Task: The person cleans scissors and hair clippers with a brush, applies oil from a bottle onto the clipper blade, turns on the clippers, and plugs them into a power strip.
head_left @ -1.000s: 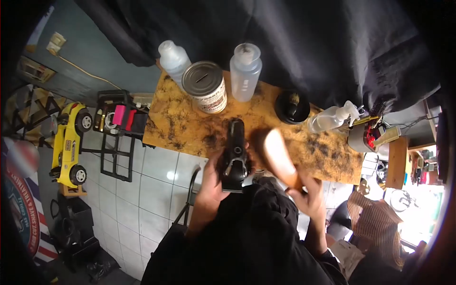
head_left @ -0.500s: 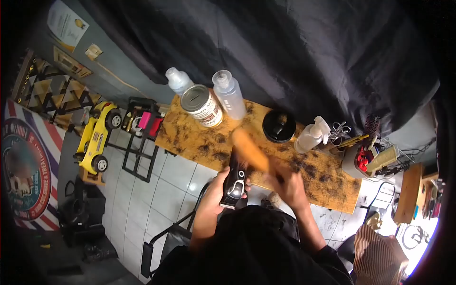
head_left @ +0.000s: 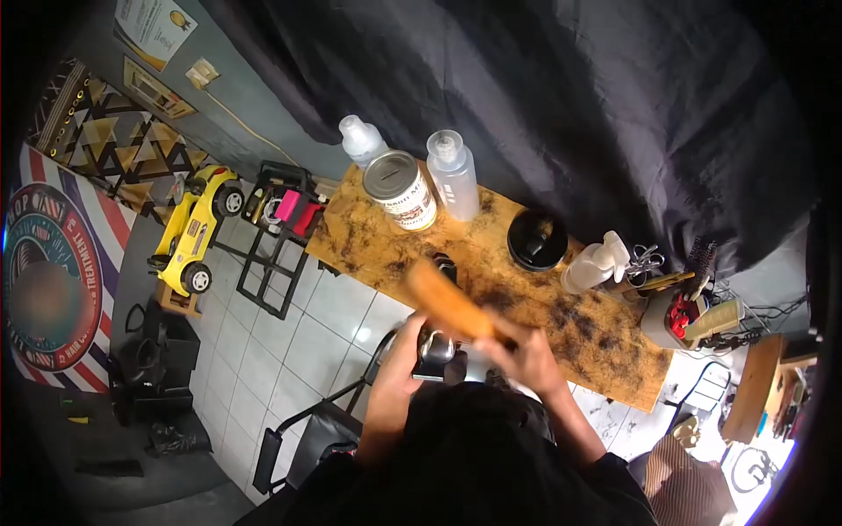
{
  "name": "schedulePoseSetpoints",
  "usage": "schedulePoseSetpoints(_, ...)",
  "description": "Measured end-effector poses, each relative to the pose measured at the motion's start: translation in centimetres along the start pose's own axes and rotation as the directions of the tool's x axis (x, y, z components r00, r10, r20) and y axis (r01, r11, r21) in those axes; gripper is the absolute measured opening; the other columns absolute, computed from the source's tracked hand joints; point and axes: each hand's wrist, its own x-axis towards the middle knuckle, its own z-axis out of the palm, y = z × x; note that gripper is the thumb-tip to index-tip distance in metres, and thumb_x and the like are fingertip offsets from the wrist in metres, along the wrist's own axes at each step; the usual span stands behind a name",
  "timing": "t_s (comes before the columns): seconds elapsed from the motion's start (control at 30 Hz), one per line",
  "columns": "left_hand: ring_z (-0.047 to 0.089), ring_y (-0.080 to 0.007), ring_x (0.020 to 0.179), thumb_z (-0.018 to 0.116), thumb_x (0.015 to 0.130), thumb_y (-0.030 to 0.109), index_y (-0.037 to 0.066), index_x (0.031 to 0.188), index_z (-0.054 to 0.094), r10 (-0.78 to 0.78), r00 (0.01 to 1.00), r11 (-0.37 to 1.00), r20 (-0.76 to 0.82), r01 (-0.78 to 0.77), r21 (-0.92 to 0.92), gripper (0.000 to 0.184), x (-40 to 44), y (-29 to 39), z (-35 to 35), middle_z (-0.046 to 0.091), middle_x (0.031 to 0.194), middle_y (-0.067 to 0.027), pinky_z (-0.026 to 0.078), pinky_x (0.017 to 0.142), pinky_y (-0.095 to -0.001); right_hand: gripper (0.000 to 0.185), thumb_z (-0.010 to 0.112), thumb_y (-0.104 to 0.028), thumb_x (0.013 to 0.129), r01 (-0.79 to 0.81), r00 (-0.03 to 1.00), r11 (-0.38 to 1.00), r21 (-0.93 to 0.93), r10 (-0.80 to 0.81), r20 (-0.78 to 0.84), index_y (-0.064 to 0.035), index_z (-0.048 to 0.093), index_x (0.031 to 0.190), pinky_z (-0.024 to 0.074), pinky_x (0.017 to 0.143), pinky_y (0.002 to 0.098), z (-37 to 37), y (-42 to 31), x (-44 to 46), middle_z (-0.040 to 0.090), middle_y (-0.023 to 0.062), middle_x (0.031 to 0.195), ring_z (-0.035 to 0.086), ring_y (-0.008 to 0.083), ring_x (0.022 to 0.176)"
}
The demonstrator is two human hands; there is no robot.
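My left hand (head_left: 402, 358) is closed around a black hair clipper (head_left: 436, 349) with a silver-toned end, held low near the table's front edge. In my right hand (head_left: 529, 358) is what looks like a wooden brush (head_left: 447, 301), orange-brown and blurred by motion, with no bristles visible. The brush lies across the clipper and hides its middle. Beyond both hands is the wooden table (head_left: 351, 241), strewn with dark hair clippings. On it stand a labelled tin can (head_left: 400, 193), a clear plastic bottle (head_left: 454, 180) and a round black container (head_left: 537, 241).
A spray bottle (head_left: 596, 263) and a holder (head_left: 664, 323) with combs and a round brush stand at the table's right. Another bottle (head_left: 361, 140) is behind the can. A black chair (head_left: 320, 447) is at lower left, a yellow toy car (head_left: 195, 232) farther left.
The brush has swung down and left across the clipper, covering more of it. The view has shifted, so the table and its items appear farther right.
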Motion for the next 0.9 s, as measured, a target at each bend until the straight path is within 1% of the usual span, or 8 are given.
schedulePoseSetpoints(0.23, 0.065, -0.0233, 0.079, 0.051, 0.094, 0.038, 0.0, 0.116, 0.055, 0.075, 0.959, 0.995, 0.272, -0.054, -0.084, 0.044, 1.7, 2.8, -2.4, 0.065, 0.098, -0.0117, 0.055, 0.071, -0.0324, 0.045, 0.071, -0.022, 0.082, 0.073, 0.897, 0.98, -0.184, -0.145, -0.418, 0.0035, 0.059, 0.118, 0.0505, 0.058, 0.0337, 0.7, -2.6, 2.0, 0.065, 0.0185, 0.078, 0.066, 0.0252, 0.064)
schedulePoseSetpoints(0.33, 0.068, -0.0238, 0.083, 0.048, 0.095, 0.04, 0.002, 0.116, 0.056, 0.177, 0.974, 0.984, 0.139, -0.172, -0.048, 0.044, 3.6, 2.8, -4.2, 0.067, 0.098, -0.0123, 0.056, 0.072, -0.0355, 0.048, 0.078, -0.022, 0.075, 0.384, 0.917, 0.92, -0.082, -0.39, -0.086, 0.0027, 0.062, 0.113, 0.0513, 0.068, 0.0347, 1.5, -3.1, 0.9, 0.066, 0.0186, 0.086, 0.067, 0.0258, 0.076)
schedulePoseSetpoints(0.4, 0.065, -0.0166, 0.08, 0.054, 0.094, 0.04, 0.006, 0.11, 0.059, 0.088, 0.866, 0.983, 0.492, 0.004, -0.183, 0.039, 4.4, 3.9, -5.3, 0.066, 0.094, -0.0056, 0.053, 0.069, -0.0309, 0.048, 0.08, -0.023, 0.072, 0.29, 0.956, 0.956, 0.045, -0.291, 0.027, 0.0016, 0.064, 0.11, 0.0511, 0.072, 0.0355, 3.2, -4.1, 0.9, 0.066, 0.0169, 0.086, 0.066, 0.0264, 0.079)
schedulePoseSetpoints(0.43, 0.064, -0.0152, 0.084, 0.054, 0.094, 0.04, 0.006, 0.108, 0.059, -0.204, 0.928, 0.968, 0.311, 0.238, -0.075, 0.037, 3.8, 5.0, -5.7, 0.066, 0.094, -0.0055, 0.052, 0.072, -0.0306, 0.048, 0.08, -0.023, 0.072, 0.332, 0.942, 0.94, -0.076, -0.335, -0.024, 0.0007, 0.064, 0.111, 0.0513, 0.072, 0.0354, 4.5, -2.8, 1.3, 0.066, 0.0164, 0.086, 0.066, 0.0284, 0.078)
schedulePoseSetpoints(0.53, 0.063, -0.0133, 0.083, 0.053, 0.094, 0.041, 0.004, 0.107, 0.058, 0.023, 0.908, 0.993, 0.419, -0.069, 0.094, 0.039, 3.4, 6.0, -5.4, 0.065, 0.092, -0.006, 0.051, 0.071, -0.0282, 0.051, 0.077, -0.023, 0.077, 0.06, 0.935, 0.982, -0.178, -0.118, -0.334, 0.0057, 0.06, 0.115, 0.0518, 0.064, 0.0324, 6.8, -2.0, 3.1, 0.066, 0.0197, 0.084, 0.066, 0.0225, 0.069)
schedulePoseSetpoints(0.73, 0.064, -0.0134, 0.078, 0.051, 0.096, 0.037, 0.002, 0.113, 0.055, -0.099, 0.841, 0.987, 0.532, 0.013, 0.163, 0.039, 4.7, 8.2, -6.5, 0.065, 0.093, -0.0075, 0.052, 0.063, -0.026, 0.04, 0.069, -0.017, 0.084, -0.25, 0.787, 0.954, -0.165, 0.101, -0.609, 0.004, 0.06, 0.116, 0.0518, 0.061, 0.0312, 7.4, -4.0, 3.7, 0.067, 0.0203, 0.083, 0.066, 0.0203, 0.065)
schedulePoseSetpoints(0.83, 0.064, -0.0149, 0.077, 0.051, 0.096, 0.038, 0.003, 0.111, 0.055, -0.209, 0.792, 0.973, 0.573, 0.109, 0.204, 0.038, 6.9, 8.0, -7.2, 0.065, 0.089, -0.0067, 0.052, 0.068, -0.0282, 0.045, 0.077, -0.024, 0.076, 0.177, 0.871, 0.941, -0.289, -0.286, -0.399, -0.0027, 0.064, 0.113, 0.0514, 0.064, 0.0355, 8.3, -4.3, 1.8, 0.066, 0.0159, 0.083, 0.066, 0.0241, 0.069)
schedulePoseSetpoints(0.9, 0.066, -0.0174, 0.075, 0.05, 0.095, 0.043, 0.004, 0.109, 0.057, -0.266, 0.783, 0.963, 0.562, 0.186, 0.196, 0.042, 8.1, 7.2, -7.4, 0.066, 0.088, -0.0087, 0.054, 0.067, -0.0304, 0.054, 0.083, -0.032, 0.065, 0.14, 0.961, 0.97, -0.2, -0.182, -0.207, -0.004, 0.066, 0.109, 0.0519, 0.071, 0.0353, 9.2, -5.0, 0.9, 0.068, 0.0143, 0.088, 0.066, 0.0298, 0.082)
